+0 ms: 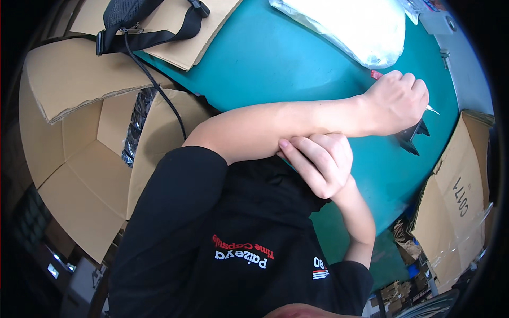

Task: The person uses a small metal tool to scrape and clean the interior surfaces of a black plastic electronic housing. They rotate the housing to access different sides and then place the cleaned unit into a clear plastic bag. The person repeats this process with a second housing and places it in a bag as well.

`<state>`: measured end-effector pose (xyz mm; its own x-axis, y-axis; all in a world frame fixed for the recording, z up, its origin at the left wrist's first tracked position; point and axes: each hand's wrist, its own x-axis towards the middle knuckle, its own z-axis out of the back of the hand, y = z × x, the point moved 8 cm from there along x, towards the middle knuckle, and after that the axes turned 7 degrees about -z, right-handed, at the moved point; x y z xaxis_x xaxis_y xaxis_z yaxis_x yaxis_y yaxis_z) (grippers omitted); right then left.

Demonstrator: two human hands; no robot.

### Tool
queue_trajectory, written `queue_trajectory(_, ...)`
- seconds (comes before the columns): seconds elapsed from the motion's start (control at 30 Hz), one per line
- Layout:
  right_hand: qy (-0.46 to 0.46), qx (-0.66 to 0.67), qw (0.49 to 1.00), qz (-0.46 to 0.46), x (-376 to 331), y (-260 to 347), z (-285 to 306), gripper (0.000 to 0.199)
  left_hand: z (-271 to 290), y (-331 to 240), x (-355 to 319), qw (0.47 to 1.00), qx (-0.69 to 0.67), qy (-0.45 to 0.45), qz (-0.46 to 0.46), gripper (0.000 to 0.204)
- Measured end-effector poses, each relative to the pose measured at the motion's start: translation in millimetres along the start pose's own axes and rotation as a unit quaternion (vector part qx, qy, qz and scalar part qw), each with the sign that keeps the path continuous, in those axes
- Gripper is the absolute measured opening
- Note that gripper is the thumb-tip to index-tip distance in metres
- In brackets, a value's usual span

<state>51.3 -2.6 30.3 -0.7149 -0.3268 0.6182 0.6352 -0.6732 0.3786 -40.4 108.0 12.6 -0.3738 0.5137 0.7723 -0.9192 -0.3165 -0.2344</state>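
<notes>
On the teal table (275, 58), seen from the head camera, the person's left arm stretches across the body to the right side, and the left hand (396, 102) is curled into a loose fist there, knuckles up; a thin pale sliver pokes out past its fingers, but I cannot tell whether it is gripped. Just below that fist a small black part (411, 137) lies on the table, touching or nearly touching the hand's underside. The right hand (318, 163) is tucked under the left forearm, fingers bent and resting against the arm, holding nothing visible. A white plastic bag (352, 26) lies further up the table, well apart from both hands. An open cardboard box (79, 159) stands to the left, with a black strap bag (132, 16) resting on flat cardboard above it
</notes>
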Motion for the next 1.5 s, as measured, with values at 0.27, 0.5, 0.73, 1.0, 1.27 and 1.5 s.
queue_trajectory(0.27, 0.066, 0.1, 0.992, 0.03, -4, 12, 10, 0.018, 0, 3, 1, 1.0, -0.003, -0.017, 0.011, 0.017)
queue_trajectory(0.5, 0.269, 0.107, 0.956, -0.045, 20, 31, -11, 0.025, -3, -9, -3, 1.0, -0.008, 0.015, -0.009, 0.013)
queue_trajectory(0.73, 0.139, 0.178, 0.969, -0.102, 64, 15, -42, 0.023, 17, -14, -5, 0.997, 0.036, -0.066, -0.016, 0.011)
queue_trajectory(1.0, 0.162, 0.155, 0.97, -0.098, 68, 34, -72, 0.022, 14, -20, 0, 0.992, 0.074, -0.098, -0.001, 0.014)
queue_trajectory(1.27, 0.068, 0.156, 0.984, -0.057, 65, 43, -44, 0.024, 3, -23, -2, 0.998, -0.059, -0.004, -0.014, 0.013)
queue_trajectory(1.5, 0.26, 0.119, 0.949, -0.132, 29, 21, 13, 0.027, 5, -21, -3, 0.999, -0.047, 0.003, -0.011, 0.01)
